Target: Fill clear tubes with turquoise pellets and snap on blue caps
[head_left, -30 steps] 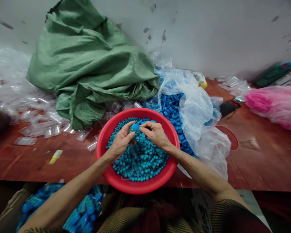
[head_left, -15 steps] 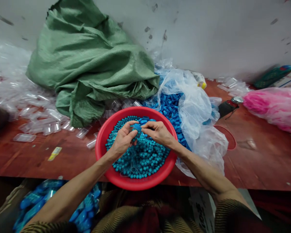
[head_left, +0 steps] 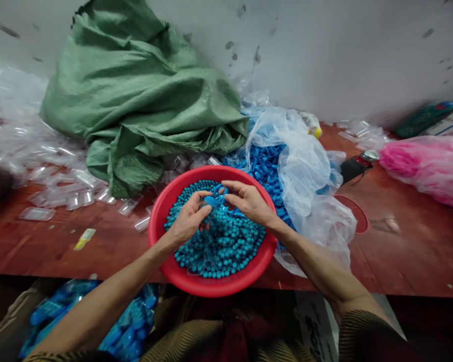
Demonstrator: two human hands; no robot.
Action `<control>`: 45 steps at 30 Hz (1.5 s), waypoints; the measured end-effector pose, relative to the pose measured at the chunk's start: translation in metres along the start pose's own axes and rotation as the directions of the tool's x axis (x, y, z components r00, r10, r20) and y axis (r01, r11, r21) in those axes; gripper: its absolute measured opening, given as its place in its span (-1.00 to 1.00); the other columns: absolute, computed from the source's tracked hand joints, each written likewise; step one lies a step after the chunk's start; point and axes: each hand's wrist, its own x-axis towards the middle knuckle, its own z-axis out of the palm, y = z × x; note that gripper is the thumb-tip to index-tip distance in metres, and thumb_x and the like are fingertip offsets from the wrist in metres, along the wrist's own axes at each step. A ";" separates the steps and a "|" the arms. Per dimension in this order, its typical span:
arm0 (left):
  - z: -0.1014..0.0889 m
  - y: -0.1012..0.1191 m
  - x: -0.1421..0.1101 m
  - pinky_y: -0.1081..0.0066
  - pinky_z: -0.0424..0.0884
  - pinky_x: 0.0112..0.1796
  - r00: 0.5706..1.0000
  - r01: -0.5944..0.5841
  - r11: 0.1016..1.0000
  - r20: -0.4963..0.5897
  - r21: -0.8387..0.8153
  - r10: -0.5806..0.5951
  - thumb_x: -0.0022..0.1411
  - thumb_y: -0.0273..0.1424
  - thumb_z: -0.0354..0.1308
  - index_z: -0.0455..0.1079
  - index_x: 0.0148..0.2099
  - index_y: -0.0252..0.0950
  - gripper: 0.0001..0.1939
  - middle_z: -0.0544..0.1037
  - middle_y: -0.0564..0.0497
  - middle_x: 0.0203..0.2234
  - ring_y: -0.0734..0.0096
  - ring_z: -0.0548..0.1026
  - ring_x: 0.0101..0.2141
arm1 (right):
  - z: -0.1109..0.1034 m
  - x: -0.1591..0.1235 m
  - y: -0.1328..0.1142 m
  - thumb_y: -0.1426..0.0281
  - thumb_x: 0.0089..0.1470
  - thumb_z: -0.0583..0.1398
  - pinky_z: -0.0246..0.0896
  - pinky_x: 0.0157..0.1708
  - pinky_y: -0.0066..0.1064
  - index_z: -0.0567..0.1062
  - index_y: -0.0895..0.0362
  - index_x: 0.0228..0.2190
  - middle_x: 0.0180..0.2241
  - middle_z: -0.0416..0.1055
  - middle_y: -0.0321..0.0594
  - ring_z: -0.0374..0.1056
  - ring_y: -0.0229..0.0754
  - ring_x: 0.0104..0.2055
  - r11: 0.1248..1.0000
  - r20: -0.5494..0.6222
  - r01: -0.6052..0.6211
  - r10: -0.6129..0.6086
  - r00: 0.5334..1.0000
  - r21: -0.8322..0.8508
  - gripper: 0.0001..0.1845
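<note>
My left hand (head_left: 191,218) is over the middle of a red plastic basin (head_left: 156,231), its thumb and fingers closed round a small blue-capped clear case (head_left: 211,202). Close beside it, my right hand (head_left: 249,203) has thumb and forefinger bent around a blue plastic cap (head_left: 224,191). The two hands are slightly apart. Under them, strings of turquoise beads (head_left: 226,241) fill the basin. Several more blue caps lie at its far side, partly hidden by my fingers.
Behind the basin lie a green woven sack (head_left: 147,95) and a clear bag (head_left: 305,156) spilling blue caps (head_left: 266,163). Clear plastic cases (head_left: 75,188) are strewn at left. A dark bottle (head_left: 357,166) and a pink bundle (head_left: 423,168) are at right. Blue-filled packs (head_left: 130,327) sit below the table edge.
My right hand has drawn away from the piece in my left hand, its fingers spreading a little over the blue caps. My left hand has shifted slightly and keeps its hold.
</note>
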 end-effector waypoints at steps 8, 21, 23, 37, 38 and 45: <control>0.009 0.006 0.000 0.46 0.37 -0.30 0.990 -0.133 0.990 -0.056 -0.042 0.131 0.12 -0.29 0.19 0.23 0.07 -0.27 -0.53 0.48 0.02 -0.30 0.43 0.45 -0.34 | 0.027 -0.009 -0.017 0.14 -0.19 0.35 0.24 -0.03 -0.02 -0.09 0.25 0.26 0.13 0.12 0.25 0.16 0.21 0.15 0.763 0.288 0.309 -0.168 0.943 -0.567 0.14; 0.018 0.012 0.018 0.47 0.34 -0.25 0.935 -0.284 0.953 -0.189 0.108 0.300 0.14 -0.34 0.11 0.27 -0.13 -0.32 -0.75 0.46 0.04 -0.33 0.44 0.41 -0.30 | 0.031 0.002 -0.022 0.17 -0.06 0.19 0.32 -0.35 -0.27 -0.17 0.22 0.28 -0.07 0.25 0.12 0.36 0.03 -0.22 0.508 0.144 0.231 -0.205 0.968 -0.830 0.01; 0.019 0.013 0.025 0.47 0.34 -0.25 0.916 -0.321 0.942 -0.224 0.094 0.334 0.14 -0.36 0.11 0.27 -0.14 -0.31 -0.77 0.46 0.04 -0.33 0.45 0.42 -0.30 | 0.029 0.008 -0.026 0.16 -0.04 0.17 0.32 -0.34 -0.25 -0.21 0.20 0.28 -0.05 0.24 0.11 0.36 0.03 -0.21 0.481 0.154 0.225 -0.182 0.971 -0.848 0.01; -0.081 0.026 -0.029 0.50 0.36 -0.53 0.964 -0.044 0.999 -0.265 -0.010 0.039 -0.07 -0.31 0.31 0.24 -0.17 -0.24 -0.57 0.48 0.11 -0.47 0.50 0.43 -0.55 | -0.008 0.039 -0.001 0.33 0.11 0.14 0.29 -0.08 -0.26 0.24 0.22 0.14 0.06 0.33 -0.01 0.39 -0.13 -0.12 0.854 0.234 0.207 -0.104 0.967 -0.477 -0.43; -0.091 0.025 -0.033 0.51 0.35 -0.52 0.952 -0.027 0.998 -0.302 0.058 0.043 -0.08 -0.31 0.31 0.25 -0.18 -0.25 -0.59 0.48 0.10 -0.47 0.51 0.42 -0.55 | -0.008 0.038 0.004 0.36 0.12 0.13 0.28 -0.07 -0.26 0.32 0.23 0.08 0.00 0.39 -0.03 0.39 -0.13 -0.10 0.838 0.248 0.194 -0.073 0.966 -0.509 -0.52; -0.144 0.021 -0.055 0.50 0.31 -0.54 0.901 0.190 0.873 -0.433 0.449 0.027 0.01 -0.28 0.18 0.28 -0.16 -0.26 -0.67 0.46 0.09 -0.49 0.49 0.37 -0.55 | 0.016 0.045 0.014 0.53 0.13 0.07 0.19 -0.03 -0.30 0.42 0.11 -0.04 -0.04 0.42 -0.13 0.32 -0.11 0.00 0.591 0.388 0.292 0.039 0.921 -0.752 -0.64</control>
